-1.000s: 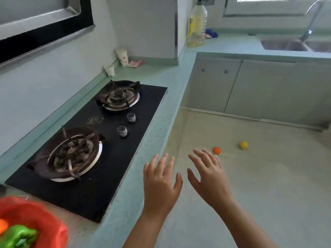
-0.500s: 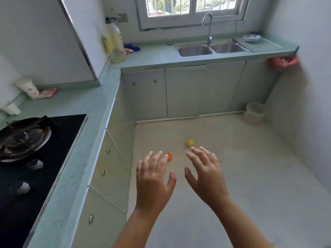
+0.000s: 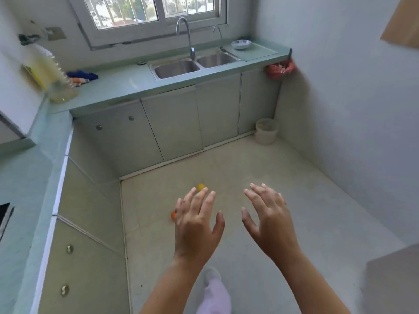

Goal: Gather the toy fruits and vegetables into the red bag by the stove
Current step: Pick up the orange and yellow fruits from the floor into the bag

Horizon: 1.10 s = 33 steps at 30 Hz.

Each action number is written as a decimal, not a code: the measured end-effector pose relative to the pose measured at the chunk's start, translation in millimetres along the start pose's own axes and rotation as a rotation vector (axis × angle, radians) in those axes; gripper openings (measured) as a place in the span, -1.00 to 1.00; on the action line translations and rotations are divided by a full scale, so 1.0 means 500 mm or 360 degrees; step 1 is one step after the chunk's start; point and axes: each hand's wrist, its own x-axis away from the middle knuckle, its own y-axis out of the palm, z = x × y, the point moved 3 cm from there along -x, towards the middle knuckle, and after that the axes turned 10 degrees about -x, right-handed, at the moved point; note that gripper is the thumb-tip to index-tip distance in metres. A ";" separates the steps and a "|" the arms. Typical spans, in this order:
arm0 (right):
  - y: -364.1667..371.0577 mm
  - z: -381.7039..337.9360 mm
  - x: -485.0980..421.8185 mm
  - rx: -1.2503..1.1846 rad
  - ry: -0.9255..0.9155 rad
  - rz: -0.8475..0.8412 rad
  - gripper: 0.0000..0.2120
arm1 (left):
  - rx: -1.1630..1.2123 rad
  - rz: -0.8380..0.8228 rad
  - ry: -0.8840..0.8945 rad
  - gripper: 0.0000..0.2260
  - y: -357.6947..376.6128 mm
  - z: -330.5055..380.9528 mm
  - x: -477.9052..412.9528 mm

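Both hands are out in front, palms down, over the kitchen floor (image 3: 294, 177). The left hand (image 3: 197, 225) has its fingers (image 3: 205, 200) spread and released, holding nothing; the right hand (image 3: 268, 220) is the same, its fingers loose and slightly curled, empty. They are probably held this way because the person is walking toward the toys and readying a reach; a foot in a pale slipper (image 3: 212, 274) shows below the wrists.

Two toy pieces lie on the floor near the corner where the two runs of cabinets meet. The yellow toy fruit (image 3: 200, 186) is small, round and smooth, half hidden behind the left fingertips in this view, though the hand seems to be well above it, not touching. The orange toy fruit (image 3: 173, 215) shows only as a sliver at the left edge of that hand, nearer the cabinet front along the left side of the floor. Being round, both would likely roll if nudged, so a cupped grasp from above seems wise.

The red bag by the stove is not in view; only a dark corner of the stove (image 3: 4, 214) shows at the far left of the bench (image 3: 25, 177). A red mesh bag (image 3: 280, 70) hangs at the far right end of the sink bench, but that looks like a different one. The floor is pale, matt and smooth; the bench is glossy green.
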 end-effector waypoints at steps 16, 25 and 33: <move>0.273 0.131 -0.419 -0.0068 -0.0071 -0.0219 -0.62 | 0.0107 -0.0039 -0.0404 -0.61 0.290 -0.209 -0.367; 0.389 0.178 -0.541 -0.0191 -0.0175 -0.0283 -0.64 | 0.0042 -0.0070 -0.0562 -0.61 0.362 -0.287 -0.448; 0.533 0.232 -0.706 -0.0295 -0.0383 -0.0551 -0.63 | -0.0152 -0.0068 -0.0864 -0.60 0.450 -0.376 -0.521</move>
